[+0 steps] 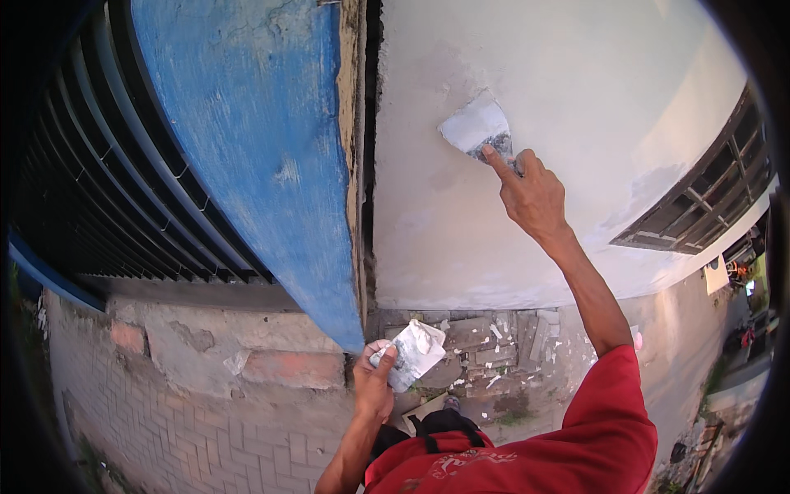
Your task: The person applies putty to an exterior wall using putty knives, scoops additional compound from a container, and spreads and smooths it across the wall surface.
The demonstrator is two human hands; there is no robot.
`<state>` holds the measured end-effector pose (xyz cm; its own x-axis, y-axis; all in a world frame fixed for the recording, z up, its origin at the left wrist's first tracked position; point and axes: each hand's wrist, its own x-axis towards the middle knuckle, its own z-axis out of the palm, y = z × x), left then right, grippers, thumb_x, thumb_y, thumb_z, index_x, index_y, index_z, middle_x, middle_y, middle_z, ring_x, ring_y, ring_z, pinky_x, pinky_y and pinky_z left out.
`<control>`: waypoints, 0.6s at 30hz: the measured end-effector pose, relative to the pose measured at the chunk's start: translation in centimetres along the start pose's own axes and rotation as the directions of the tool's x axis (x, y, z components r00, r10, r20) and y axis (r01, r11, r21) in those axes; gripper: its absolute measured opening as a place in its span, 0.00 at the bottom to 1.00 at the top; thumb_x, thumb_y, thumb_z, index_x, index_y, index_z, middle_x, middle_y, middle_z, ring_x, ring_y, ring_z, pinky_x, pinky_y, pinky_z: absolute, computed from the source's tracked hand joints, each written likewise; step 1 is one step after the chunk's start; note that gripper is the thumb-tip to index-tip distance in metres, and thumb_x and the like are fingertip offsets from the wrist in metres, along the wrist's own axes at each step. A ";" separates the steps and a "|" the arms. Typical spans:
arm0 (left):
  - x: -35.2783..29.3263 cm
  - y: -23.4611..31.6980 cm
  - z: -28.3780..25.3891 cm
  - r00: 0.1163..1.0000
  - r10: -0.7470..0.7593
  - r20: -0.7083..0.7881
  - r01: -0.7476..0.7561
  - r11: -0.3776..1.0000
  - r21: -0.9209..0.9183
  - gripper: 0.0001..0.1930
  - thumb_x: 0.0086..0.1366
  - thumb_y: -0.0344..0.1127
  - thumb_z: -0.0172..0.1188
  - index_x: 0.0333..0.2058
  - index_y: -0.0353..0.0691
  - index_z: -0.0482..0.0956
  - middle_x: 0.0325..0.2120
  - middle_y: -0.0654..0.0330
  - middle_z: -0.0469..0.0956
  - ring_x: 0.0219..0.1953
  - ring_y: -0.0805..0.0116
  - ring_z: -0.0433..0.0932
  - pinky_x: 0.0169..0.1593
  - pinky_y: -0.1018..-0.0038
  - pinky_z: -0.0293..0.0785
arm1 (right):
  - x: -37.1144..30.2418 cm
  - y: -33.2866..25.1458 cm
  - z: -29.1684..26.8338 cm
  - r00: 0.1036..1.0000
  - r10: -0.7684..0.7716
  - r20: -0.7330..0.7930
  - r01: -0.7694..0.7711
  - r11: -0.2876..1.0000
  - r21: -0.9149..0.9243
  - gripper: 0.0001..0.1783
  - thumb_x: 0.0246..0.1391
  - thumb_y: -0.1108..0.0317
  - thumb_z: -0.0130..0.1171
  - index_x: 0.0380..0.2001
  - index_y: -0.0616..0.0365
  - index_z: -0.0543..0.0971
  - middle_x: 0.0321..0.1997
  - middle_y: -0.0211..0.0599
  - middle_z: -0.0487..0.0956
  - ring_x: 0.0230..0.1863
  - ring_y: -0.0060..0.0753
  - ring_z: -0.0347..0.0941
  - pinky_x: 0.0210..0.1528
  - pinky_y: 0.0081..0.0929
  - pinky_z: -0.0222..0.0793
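Observation:
My right hand grips a putty knife by its handle, the forefinger stretched along the blade. Its wide blade, smeared with white, lies against the off-white wall, near a greyish damp-looking patch. Low in front of my body, my left hand holds a flat, pale plate by its edge, thumb on top. A lump of white putty sits on the far part of that plate. The handle of the putty knife is mostly hidden in my fist.
A blue wall with a rough edge stands at left, split from the white wall by a narrow dark gap. Beyond it is a dark slatted gate. A barred window is at right. White scraps litter the broken paving below.

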<state>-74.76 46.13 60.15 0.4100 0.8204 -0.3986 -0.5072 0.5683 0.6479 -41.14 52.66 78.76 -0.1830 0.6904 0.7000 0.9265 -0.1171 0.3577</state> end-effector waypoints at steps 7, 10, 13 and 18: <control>0.4 -0.4 -0.5 1.000 0.009 -0.011 -0.009 1.000 -0.005 0.10 0.66 0.30 0.64 0.43 0.37 0.75 0.34 0.64 0.78 0.34 0.79 0.75 0.39 0.78 0.73 | 10.2 5.6 -4.7 0.897 -0.372 0.237 0.426 0.870 -0.248 0.28 0.62 0.76 0.50 0.58 0.26 0.77 0.45 0.28 0.74 0.42 0.24 0.71 0.39 0.25 0.69; 0.0 -0.8 -0.7 1.000 -0.012 -0.014 0.011 1.000 -0.004 0.09 0.66 0.30 0.63 0.42 0.37 0.75 0.34 0.64 0.78 0.34 0.78 0.75 0.39 0.78 0.73 | 12.2 6.3 -5.9 0.875 -0.428 0.225 0.481 0.814 -0.326 0.28 0.62 0.76 0.50 0.57 0.25 0.77 0.51 0.27 0.75 0.49 0.25 0.72 0.48 0.26 0.72; 0.4 -0.9 -0.3 0.999 -0.041 0.005 0.041 0.999 -0.003 0.09 0.66 0.29 0.63 0.42 0.37 0.75 0.35 0.64 0.79 0.35 0.78 0.76 0.40 0.78 0.74 | 13.9 7.3 -5.6 0.846 -0.509 0.159 0.528 0.760 -0.379 0.32 0.61 0.79 0.49 0.59 0.24 0.75 0.42 0.26 0.71 0.41 0.24 0.67 0.43 0.25 0.67; 1.4 -2.1 -0.4 0.999 -0.027 0.023 0.028 0.999 -0.030 0.10 0.66 0.29 0.63 0.43 0.37 0.74 0.35 0.62 0.79 0.35 0.76 0.78 0.40 0.76 0.76 | 11.7 9.7 -5.9 0.883 -0.437 0.169 0.463 0.756 -0.463 0.34 0.61 0.80 0.50 0.60 0.21 0.74 0.44 0.30 0.72 0.45 0.27 0.69 0.43 0.26 0.68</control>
<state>-73.47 46.11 57.97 0.4411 0.8029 -0.4010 -0.5179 0.5926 0.6169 -36.26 55.40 94.03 -0.5108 0.7819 0.3573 0.4635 -0.0996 0.8805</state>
